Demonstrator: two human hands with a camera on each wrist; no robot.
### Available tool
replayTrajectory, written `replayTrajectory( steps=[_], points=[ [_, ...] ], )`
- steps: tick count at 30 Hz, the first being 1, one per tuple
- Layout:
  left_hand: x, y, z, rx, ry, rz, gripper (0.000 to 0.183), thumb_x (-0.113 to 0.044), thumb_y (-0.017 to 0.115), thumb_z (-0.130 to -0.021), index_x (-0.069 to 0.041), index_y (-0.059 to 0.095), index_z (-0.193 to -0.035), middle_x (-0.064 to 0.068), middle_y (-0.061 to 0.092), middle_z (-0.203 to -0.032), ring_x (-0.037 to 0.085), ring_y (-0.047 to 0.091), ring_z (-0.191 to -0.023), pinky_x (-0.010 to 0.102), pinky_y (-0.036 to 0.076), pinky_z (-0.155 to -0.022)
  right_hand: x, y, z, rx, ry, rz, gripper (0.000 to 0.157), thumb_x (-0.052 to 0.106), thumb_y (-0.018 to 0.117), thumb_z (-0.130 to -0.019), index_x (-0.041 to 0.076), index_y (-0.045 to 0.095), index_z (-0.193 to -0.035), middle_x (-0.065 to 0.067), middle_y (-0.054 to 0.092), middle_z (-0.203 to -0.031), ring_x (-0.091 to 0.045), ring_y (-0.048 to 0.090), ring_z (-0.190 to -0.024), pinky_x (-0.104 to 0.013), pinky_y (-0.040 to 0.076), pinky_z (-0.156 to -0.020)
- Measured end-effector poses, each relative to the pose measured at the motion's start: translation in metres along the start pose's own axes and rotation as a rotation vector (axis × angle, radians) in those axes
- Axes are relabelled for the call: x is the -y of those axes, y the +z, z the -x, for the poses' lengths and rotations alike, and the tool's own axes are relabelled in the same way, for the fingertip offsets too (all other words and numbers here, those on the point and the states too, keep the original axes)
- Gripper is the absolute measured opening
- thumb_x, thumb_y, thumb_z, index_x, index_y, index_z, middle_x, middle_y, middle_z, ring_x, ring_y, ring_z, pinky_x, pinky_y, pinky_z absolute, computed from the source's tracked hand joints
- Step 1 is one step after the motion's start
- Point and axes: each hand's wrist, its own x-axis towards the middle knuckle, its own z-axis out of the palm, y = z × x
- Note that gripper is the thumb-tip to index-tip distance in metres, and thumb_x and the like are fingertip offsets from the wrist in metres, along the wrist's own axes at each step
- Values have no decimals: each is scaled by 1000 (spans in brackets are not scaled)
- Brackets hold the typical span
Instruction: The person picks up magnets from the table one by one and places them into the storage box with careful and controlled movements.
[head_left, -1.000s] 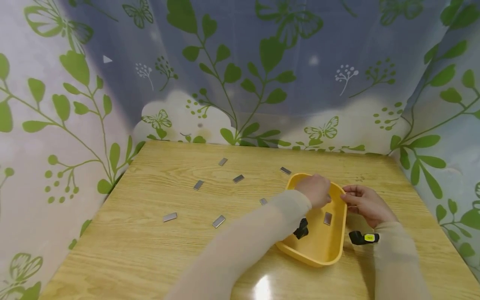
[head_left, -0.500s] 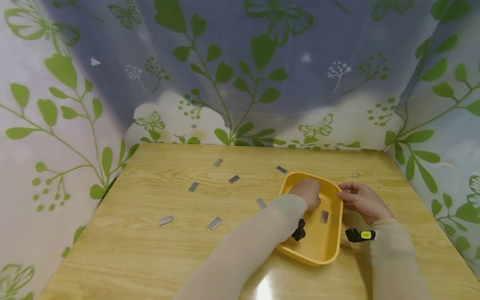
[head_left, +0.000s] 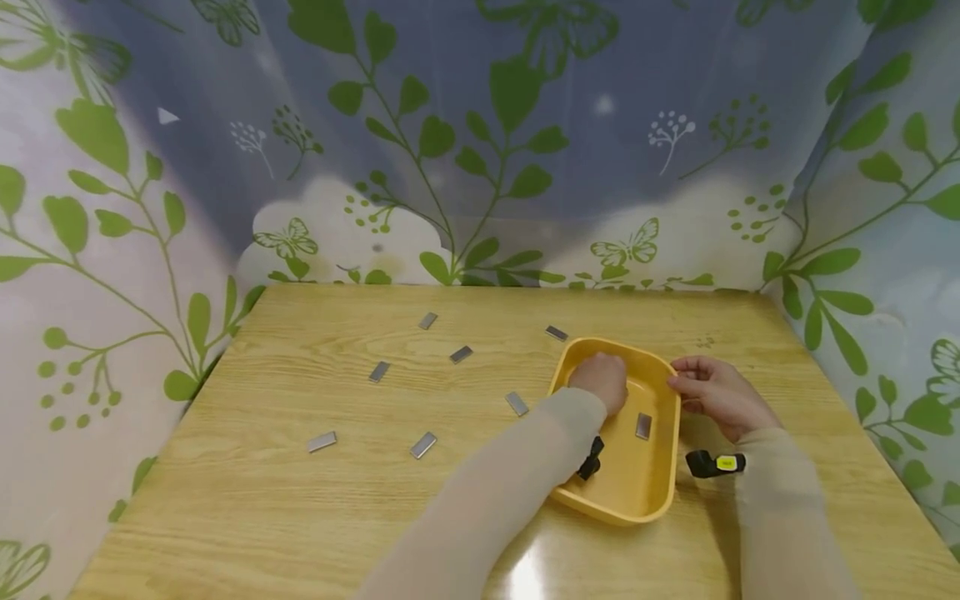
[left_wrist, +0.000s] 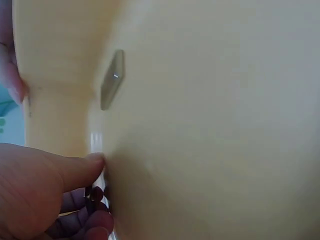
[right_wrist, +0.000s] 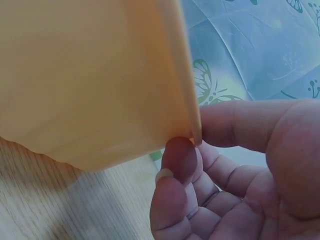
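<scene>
A yellow plastic basin [head_left: 618, 500] stands on the wooden table, tilt not clear. My left hand [head_left: 602, 382] reaches down inside it near the far left corner. In the left wrist view, thumb and fingers of that hand pinch a small dark metallic piece [left_wrist: 89, 200], mostly hidden by the fingers. One flat grey rectangular block [head_left: 643, 427] lies on the basin's floor, to the right of the left hand. My right hand [head_left: 723, 396] holds the basin's right rim, the thumb on one side and curled fingers on the other, as the right wrist view shows.
Several similar grey blocks lie scattered on the table left of the basin, among them one near the left forearm [head_left: 423, 445] and one beside the basin's rim [head_left: 516, 404]. Patterned cloth [head_left: 480, 167] hangs around the table's back and sides.
My left hand has shifted left inside the basin, away from the block on its floor. The right hand keeps its hold on the rim. The head view has turned slightly right.
</scene>
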Motion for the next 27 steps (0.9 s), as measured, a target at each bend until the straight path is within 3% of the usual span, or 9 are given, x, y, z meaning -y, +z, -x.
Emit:
replayTrajectory(
  steps=[7, 10, 14, 21, 27],
  points=[
    [0, 1, -1, -62, -8, -33, 14, -16, 57, -97, -17, 67, -87, -3, 63, -80, 8, 57, -67, 23, 46, -55, 1, -1, 1, 3, -6, -14, 52, 18, 57, -98, -13, 35, -133, -9, 52, -109, -10, 59, -86, -29, 53, -74],
    [1, 2, -1, -68, -6, -42, 14, -12, 57, -96, -18, 69, -93, -2, 64, -94, 9, 60, -80, 23, 49, -64, 0, -1, 1, 5, -9, -16, 52, 18, 58, -98, -13, 35, -133, -8, 53, -108, -9, 59, -86, -29, 53, -74],
    [-1, 1, 2, -69, -11, -45, 14, -11, 58, -96, -19, 69, -98, -2, 62, -99, 11, 59, -89, 24, 49, -73, -1, -1, 0, 1, -14, -11, 52, 18, 58, -98, -13, 36, -133, -7, 53, -109, -10, 59, -86, -29, 53, -73],
    [-2, 0, 1, -112, 2, -58, 23, -8, 57, -96, -16, 63, -75, -4, 58, -71, 8, 51, -61, 22, 44, -53, -1, -1, 0, -5, -9, 10, 52, 19, 58, -98, -12, 37, -133, -11, 53, -111, -10, 58, -87, -30, 53, -74],
    [-2, 0, 1, -150, 6, -87, 26, -17, 61, -95, -16, 63, -70, -4, 57, -65, 7, 50, -57, 22, 43, -51, -1, -1, -1, -9, -8, 8, 51, 19, 58, -98, -12, 37, -132, -12, 53, -112, -11, 59, -88, -30, 53, -74]
  ],
)
